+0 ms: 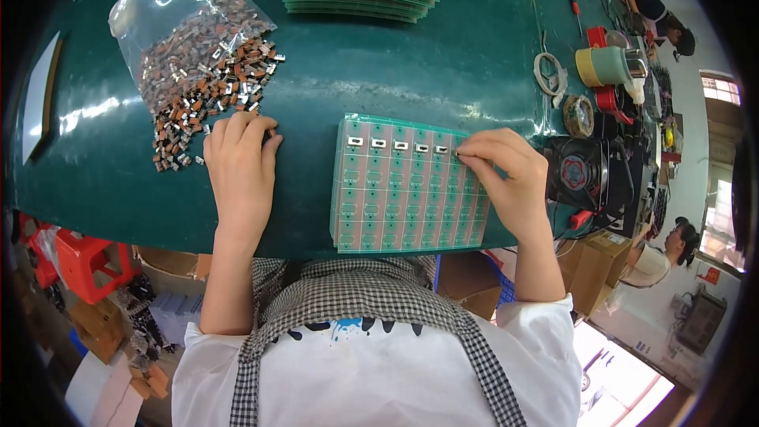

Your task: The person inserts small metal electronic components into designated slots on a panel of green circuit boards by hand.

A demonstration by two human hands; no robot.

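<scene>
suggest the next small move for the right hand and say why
Probably ease the small part down into the green board's top row, then let go: the right hand's fingertips appear to pinch it over that row, just right of five seated parts.

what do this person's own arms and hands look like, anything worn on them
The left grip and right grip are both ungloved human hands, with no watch or bracelet visible. The forearms are uncovered, emerging from short white sleeves. A black-and-white checked apron with matching shoulder straps is worn over the top.
</scene>
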